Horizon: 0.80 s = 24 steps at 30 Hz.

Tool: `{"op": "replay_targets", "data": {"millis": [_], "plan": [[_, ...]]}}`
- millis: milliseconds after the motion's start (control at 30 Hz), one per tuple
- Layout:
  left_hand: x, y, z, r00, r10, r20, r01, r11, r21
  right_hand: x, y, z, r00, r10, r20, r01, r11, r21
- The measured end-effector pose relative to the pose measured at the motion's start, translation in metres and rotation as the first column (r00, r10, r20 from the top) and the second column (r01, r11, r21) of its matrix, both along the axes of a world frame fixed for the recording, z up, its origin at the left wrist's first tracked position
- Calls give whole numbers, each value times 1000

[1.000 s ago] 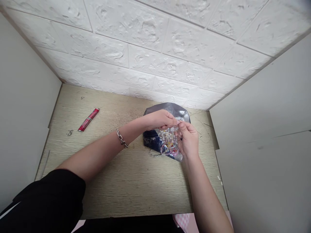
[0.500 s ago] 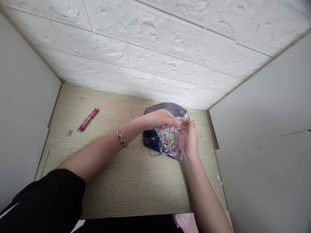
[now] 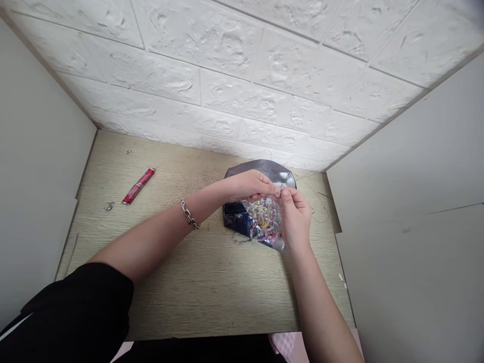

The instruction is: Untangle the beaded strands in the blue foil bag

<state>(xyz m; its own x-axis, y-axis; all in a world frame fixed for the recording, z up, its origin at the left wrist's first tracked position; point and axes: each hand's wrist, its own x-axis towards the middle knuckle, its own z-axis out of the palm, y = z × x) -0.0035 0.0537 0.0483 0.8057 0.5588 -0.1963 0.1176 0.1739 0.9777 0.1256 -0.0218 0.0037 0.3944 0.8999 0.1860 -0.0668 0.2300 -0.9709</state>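
Small beads (image 3: 263, 216) in white, pink, yellow and red lie heaped in an opened silver and dark blue bag (image 3: 236, 216) on the table. Above them my left hand (image 3: 254, 185) is closed in a pinch, a chain bracelet (image 3: 188, 214) around its wrist. My right hand (image 3: 297, 214) meets it, thumb pressed against the fingers. Their fingertips touch or nearly touch; whatever is pinched there is too small to make out. A beaded strand (image 3: 242, 239) hangs over the bag's near edge.
A red tube-like pack (image 3: 138, 186) lies on the left of the wooden table (image 3: 212, 292), near small metallic bits (image 3: 109, 206). Thin thread (image 3: 321, 214) curls right of the bag. A white brick-pattern wall (image 3: 227, 96) stands behind, with pale panels at both sides.
My right hand's fingers have closed from a loosely open pose into a pinch beside my left fingertips. My left hand has stayed in place.
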Motion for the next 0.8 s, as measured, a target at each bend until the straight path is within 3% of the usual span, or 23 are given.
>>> {"op": "replay_targets", "data": {"millis": [233,533,800], "plan": [[-1,-1,3,1000,-8,-7,8,1000,14,-2,0,0,1000,-2,0,2,999,40],[0,-1,3,999,-14,-51,16,1000,26,-1,0,8,984,-40,173,34,999,41],[-1,0,2,1000,-26,-14,26,1000,4,-5,-3,12,997,-8,80,8,1000,-4]]}}
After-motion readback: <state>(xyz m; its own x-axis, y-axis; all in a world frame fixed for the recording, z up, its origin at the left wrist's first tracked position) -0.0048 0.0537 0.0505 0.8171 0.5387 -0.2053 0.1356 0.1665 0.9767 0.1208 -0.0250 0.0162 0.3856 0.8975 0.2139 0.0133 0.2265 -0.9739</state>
